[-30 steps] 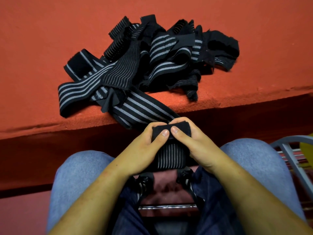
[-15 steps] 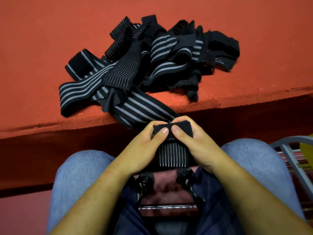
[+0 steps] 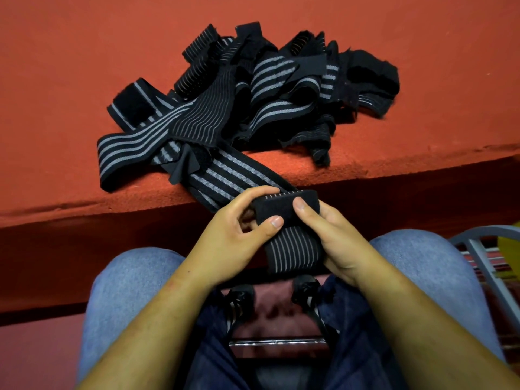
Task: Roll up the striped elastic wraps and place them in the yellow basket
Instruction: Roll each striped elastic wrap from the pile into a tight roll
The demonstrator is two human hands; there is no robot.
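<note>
left hand (image 3: 228, 244), right hand (image 3: 339, 243): each grip curled, pinching striped wrap (image 3: 292, 247) near red table (image 3: 84, 66) edge

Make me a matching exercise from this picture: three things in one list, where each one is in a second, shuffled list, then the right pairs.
Things
1. pile of loose wraps
2. partly rolled wrap
3. yellow object

Places
A. at the far right edge, mostly out of frame
B. gripped by the left hand and the right hand, over the lap
C. heaped on the red surface

Pairs: 1-C, 2-B, 3-A
</note>
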